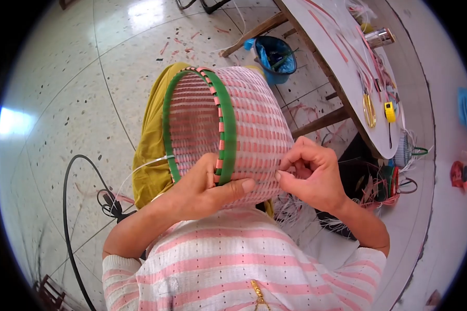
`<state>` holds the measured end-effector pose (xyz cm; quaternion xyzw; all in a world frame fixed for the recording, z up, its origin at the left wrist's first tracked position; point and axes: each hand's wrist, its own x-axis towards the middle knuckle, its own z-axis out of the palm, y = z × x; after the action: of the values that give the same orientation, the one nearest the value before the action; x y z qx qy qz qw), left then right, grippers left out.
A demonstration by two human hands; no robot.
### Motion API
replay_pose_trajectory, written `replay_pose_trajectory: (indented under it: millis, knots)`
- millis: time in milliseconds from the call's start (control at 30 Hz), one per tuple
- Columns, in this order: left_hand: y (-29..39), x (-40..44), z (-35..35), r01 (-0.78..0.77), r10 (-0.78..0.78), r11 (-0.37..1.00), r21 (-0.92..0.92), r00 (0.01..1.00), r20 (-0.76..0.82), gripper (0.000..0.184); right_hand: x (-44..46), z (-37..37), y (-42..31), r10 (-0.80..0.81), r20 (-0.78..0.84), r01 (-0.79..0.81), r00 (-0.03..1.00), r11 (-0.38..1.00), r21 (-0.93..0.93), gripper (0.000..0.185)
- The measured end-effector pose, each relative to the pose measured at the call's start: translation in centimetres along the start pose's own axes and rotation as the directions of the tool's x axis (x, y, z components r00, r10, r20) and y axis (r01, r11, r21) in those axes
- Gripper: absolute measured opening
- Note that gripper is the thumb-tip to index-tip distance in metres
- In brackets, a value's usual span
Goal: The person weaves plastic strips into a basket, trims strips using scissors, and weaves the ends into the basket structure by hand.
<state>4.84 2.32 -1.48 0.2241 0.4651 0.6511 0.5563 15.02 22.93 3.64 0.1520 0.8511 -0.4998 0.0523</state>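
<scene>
A pink and white woven basket (pixel 254 114) lies on its side in my lap, its mouth facing left. Green bands with pink lacing form its rim (pixel 227 124). My left hand (pixel 205 189) is wrapped round the lower part of the rim, thumb on the outer wall and fingers reaching inside. At the basket's right side, my right hand (pixel 311 173) is closed in a pinch against the weave; whatever is between its fingertips is too small to make out. A white strip (pixel 145 165) runs from the rim to the left. Mustard-yellow cloth (pixel 153 145) lies behind the basket.
On the right, a table (pixel 342 72) holds pink strips, scissors (pixel 369 110), a yellow tape measure (pixel 389 112) and a metal can (pixel 380 38). A bin (pixel 276 61) with a blue bag stands beside it. A black cable (pixel 66 207) curves across the floor at left.
</scene>
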Motion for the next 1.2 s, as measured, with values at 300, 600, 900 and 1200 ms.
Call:
replay_pose_trajectory:
  millis: [300,600,900,1200]
  knots:
    - [0.1,-0.1,0.2,0.034,-0.057,0.983,-0.181,0.991,-0.122,0.042,0.3,-0.2,-0.5,0.046,0.039,-0.049,0.998,0.997,0.064,0.01]
    - [-1.5,-0.1,0.5,-0.171,0.171,0.985,0.001,0.982,-0.085,0.025,0.9,-0.4,0.1,0.097,0.096,-0.096,0.991,0.995,-0.014,0.012]
    - [0.1,-0.5,0.8,-0.023,-0.012,0.986,-0.163,0.978,-0.209,0.031,0.3,-0.5,-0.1,-0.003,0.095,-0.003,0.995,0.998,0.064,0.009]
    - [-0.1,-0.5,0.7,0.01,-0.047,0.98,-0.199,0.982,-0.181,0.036,-0.7,0.2,-0.5,-0.121,0.012,0.121,0.993,0.993,-0.015,0.008]
